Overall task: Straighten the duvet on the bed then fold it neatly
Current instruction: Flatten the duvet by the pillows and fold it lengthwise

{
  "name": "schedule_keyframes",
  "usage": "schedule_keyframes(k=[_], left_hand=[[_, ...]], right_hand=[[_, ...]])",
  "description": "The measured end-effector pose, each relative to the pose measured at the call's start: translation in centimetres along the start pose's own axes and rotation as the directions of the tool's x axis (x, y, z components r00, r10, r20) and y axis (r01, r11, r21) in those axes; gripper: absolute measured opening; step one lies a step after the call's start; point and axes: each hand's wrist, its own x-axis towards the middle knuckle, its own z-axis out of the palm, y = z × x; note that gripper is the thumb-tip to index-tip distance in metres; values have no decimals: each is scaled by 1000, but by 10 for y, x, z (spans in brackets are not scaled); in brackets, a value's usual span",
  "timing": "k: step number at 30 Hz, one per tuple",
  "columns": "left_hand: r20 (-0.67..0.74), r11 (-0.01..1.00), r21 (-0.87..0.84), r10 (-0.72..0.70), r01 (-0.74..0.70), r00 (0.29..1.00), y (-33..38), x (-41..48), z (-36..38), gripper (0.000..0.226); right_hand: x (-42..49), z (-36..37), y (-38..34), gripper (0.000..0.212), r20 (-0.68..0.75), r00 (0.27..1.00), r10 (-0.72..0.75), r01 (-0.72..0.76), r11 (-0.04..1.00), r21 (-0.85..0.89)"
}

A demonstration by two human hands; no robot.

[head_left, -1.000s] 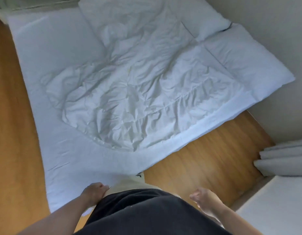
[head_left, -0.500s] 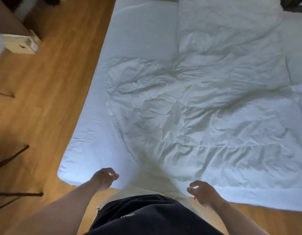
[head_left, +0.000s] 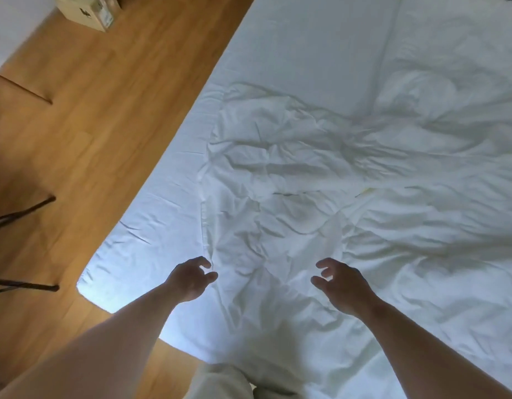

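Your hands are both reaching out over the bed, and both are loose with curled fingers, holding nothing. Your left hand [head_left: 191, 279] hangs over the near left part of the bed, just beside the left edge of the crumpled white duvet [head_left: 321, 197]. Your right hand [head_left: 339, 285] hangs over the near part of the duvet itself. You cannot tell if the fingertips touch the cloth or float just above it. The two hands are apart, with wrinkled duvet between them. The duvet lies on the flat white bed sheet [head_left: 151, 234] and is full of folds and bumps, not smooth. It covers the middle and right side of the bed, and it runs off the right side of the view. A strip of bare sheet shows on the left side and at the far end. Left of the bed is the brown wooden floor [head_left: 90, 125]. A small pale wooden box [head_left: 89, 10] sits on the floor at the far left. Thin dark legs [head_left: 24, 210] of some furniture stand on the floor at the left edge.
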Motion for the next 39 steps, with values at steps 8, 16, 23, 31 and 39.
schedule_keyframes(k=[8, 16, 23, 31, 39], left_hand=[[-313, 978, 154, 183, -140, 932, 51, 193, -74, 80], [-380, 936, 312, 283, -166, 881, 62, 339, -68, 99], [-505, 934, 333, 295, -132, 811, 67, 360, -52, 81], [-449, 939, 227, 335, -257, 828, 65, 316, -63, 51], [-256, 764, -539, 251, -354, 933, 94, 135, 4, 20]], right_hand=[[206, -31, -137, 64, -38, 939, -341, 288, 844, -453], [368, 29, -144, 77, -42, 937, -347, 274, 804, -528], [378, 40, -132, 58, -145, 897, -418, 271, 778, -567], [321, 16, -161, 21, -127, 955, -267, 146, 800, -582], [178, 3, -69, 27, -257, 934, -248, 152, 927, -343]])
